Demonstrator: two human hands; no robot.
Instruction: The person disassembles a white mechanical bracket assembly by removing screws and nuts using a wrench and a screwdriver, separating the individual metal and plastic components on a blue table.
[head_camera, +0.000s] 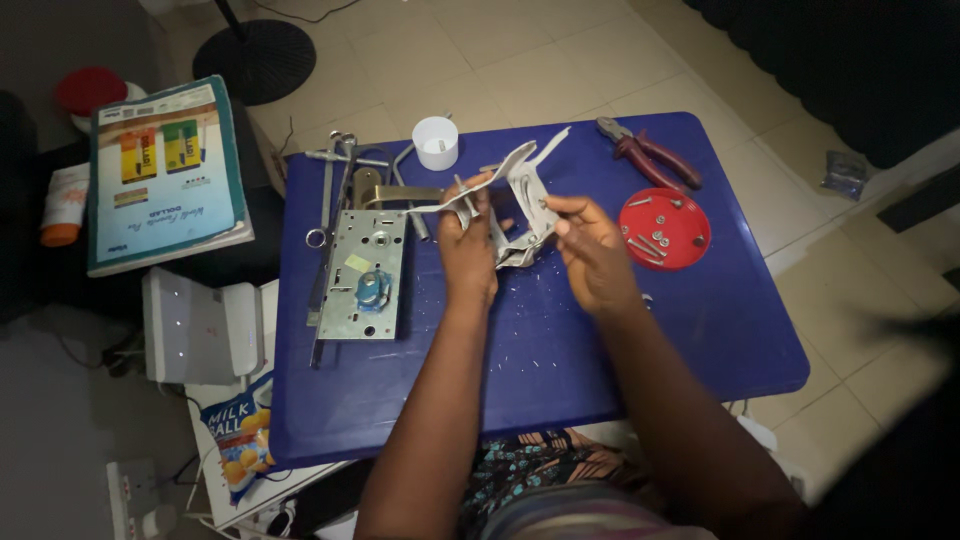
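Both my hands are raised over a blue table (700, 330), and together they hold a bent piece of grey metal hardware (525, 205) with thin strips sticking out. My left hand (465, 245) grips its left side, where a strip points left. My right hand (590, 250) pinches its right side with fingertips. A flat metal mortise lock body (365, 275) lies on the table to the left of my left hand, with long metal rods (325, 215) beside it.
A red lid with screws (664, 228) and red-handled pliers (650, 155) lie at the right. A small white cup (436, 142) stands at the back. Off the table at the left are a book (160, 175), a white box (195, 330) and a snack bag (240, 440).
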